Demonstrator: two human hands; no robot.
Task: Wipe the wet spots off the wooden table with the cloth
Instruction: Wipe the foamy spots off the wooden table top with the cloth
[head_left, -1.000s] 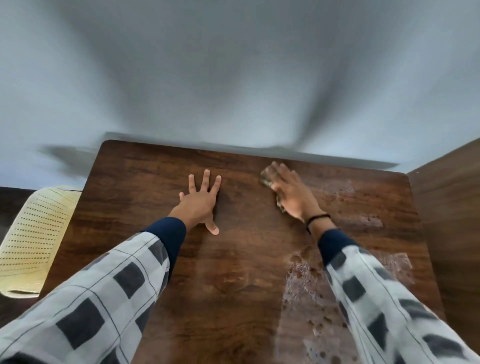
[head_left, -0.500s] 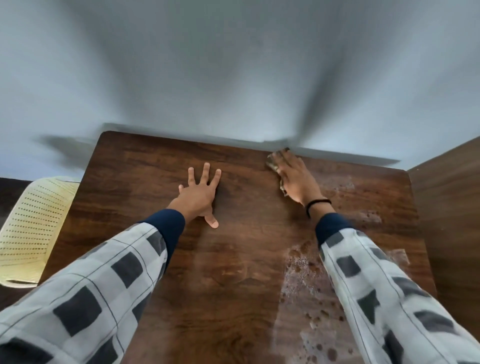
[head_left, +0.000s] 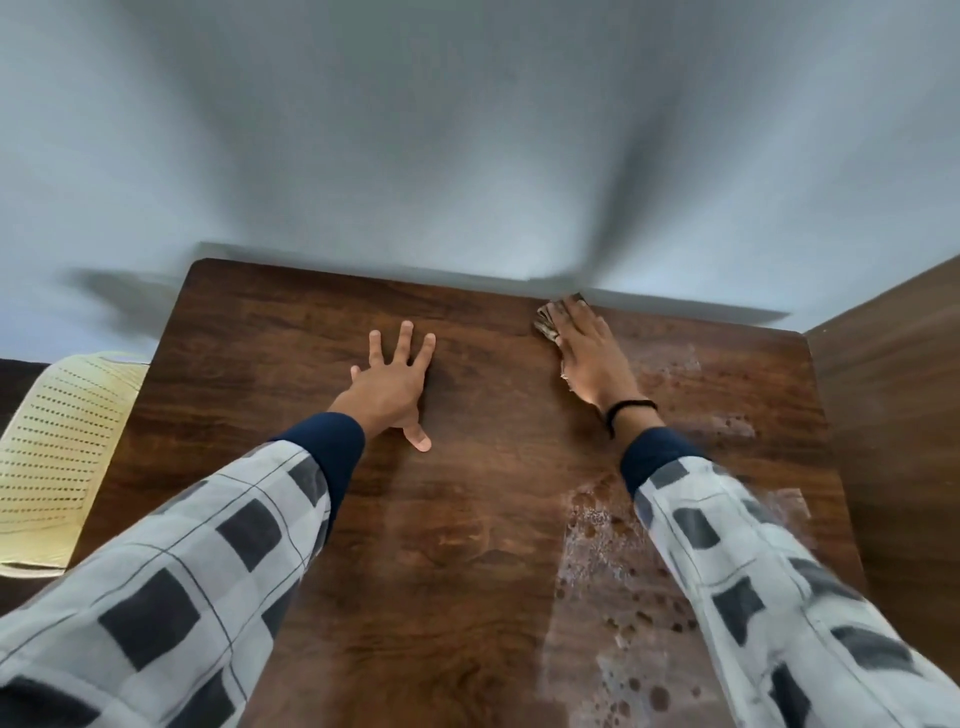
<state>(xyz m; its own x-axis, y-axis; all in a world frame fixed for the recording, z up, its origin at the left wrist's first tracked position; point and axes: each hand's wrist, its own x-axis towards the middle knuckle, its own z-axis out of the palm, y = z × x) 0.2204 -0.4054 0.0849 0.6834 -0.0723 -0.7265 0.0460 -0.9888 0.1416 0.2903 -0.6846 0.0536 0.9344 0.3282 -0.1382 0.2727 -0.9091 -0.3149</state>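
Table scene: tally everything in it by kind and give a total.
Hands: 2, left hand, right hand
Cloth: 1
Wooden table: 1
Cream perforated chair: 1
Black wristband: 1
Total: 6

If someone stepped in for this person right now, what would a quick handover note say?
Left hand: flat on the wooden table, fingers spread, holding nothing.
Right hand: pressing the cloth down at the table's far edge, by the wall.
Done: the left and middle of the table look dry.
Left: wet spots run down the right side near the right sleeve, with fainter patches further right. Wipe those next.
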